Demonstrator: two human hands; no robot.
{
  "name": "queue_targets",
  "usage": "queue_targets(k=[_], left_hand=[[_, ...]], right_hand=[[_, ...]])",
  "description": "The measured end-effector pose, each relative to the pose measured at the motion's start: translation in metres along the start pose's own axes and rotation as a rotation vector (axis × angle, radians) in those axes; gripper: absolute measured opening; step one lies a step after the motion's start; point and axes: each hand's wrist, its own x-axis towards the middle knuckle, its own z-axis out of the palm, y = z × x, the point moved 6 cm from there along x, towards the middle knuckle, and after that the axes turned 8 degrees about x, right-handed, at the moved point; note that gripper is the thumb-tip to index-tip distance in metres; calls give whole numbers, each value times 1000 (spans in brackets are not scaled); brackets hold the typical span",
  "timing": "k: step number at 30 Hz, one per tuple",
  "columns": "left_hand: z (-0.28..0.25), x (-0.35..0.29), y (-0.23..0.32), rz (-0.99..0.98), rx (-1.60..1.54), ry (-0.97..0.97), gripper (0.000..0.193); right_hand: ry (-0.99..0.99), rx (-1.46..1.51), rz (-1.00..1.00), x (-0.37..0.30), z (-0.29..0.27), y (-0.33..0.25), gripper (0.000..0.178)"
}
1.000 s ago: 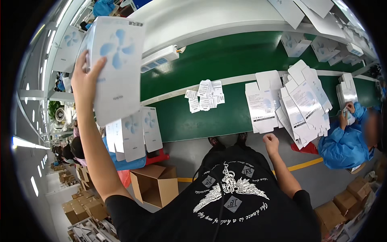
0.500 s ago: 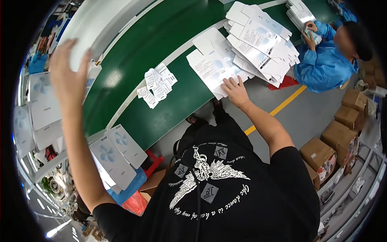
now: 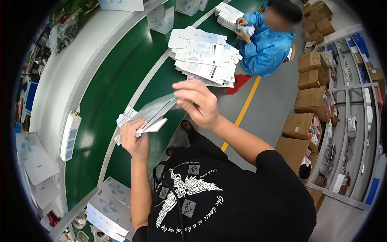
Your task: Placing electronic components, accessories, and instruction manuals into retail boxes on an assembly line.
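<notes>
Nearest are the wearer's black printed top [image 3: 242, 193] and bare forearms. The left hand [image 3: 135, 139] has its grip closed on the lower end of a thin, flat white carton [image 3: 155, 113], which tilts upward above the bench [image 3: 165, 76], blurred along its upper part. The right hand [image 3: 197, 103] is at the carton's far end, fingers bent; whether its grip is closed on it, I cannot tell.

Behind the left hand lies a pile of printed slips [image 3: 128, 114], partly covered by that hand and the carton. On the left below, more white cartons with blue fan pictures [image 3: 109, 201] stand near the bench's end, and a socket strip [image 3: 70, 139] sits along the bench's left edge.

Beyond the right hand, a heaped stack of flattened cartons [image 3: 203, 52] takes up the bench, with a red stool [image 3: 238, 83] beside it. Further off, a co-worker in blue [image 3: 262, 52] handles something small by another stack [image 3: 229, 15], while upright cartons [image 3: 160, 19] stand on the green surface. To the right, brown boxes [image 3: 310, 100] line the floor before metal shelving [image 3: 350, 86].
</notes>
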Motion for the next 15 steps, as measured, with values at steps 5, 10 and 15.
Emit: queue_targets(k=[5, 10, 15], left_hand=[[-26, -19, -7, -256, 188, 137, 23], [-39, -47, -23, -434, 206, 137, 23], [-60, -62, -33, -564, 246, 216, 27]], right_hand=[[102, -92, 189, -20, 62, 8, 37], [55, -303, 105, -55, 99, 27, 42], [-232, 156, 208, -61, 139, 37, 36]])
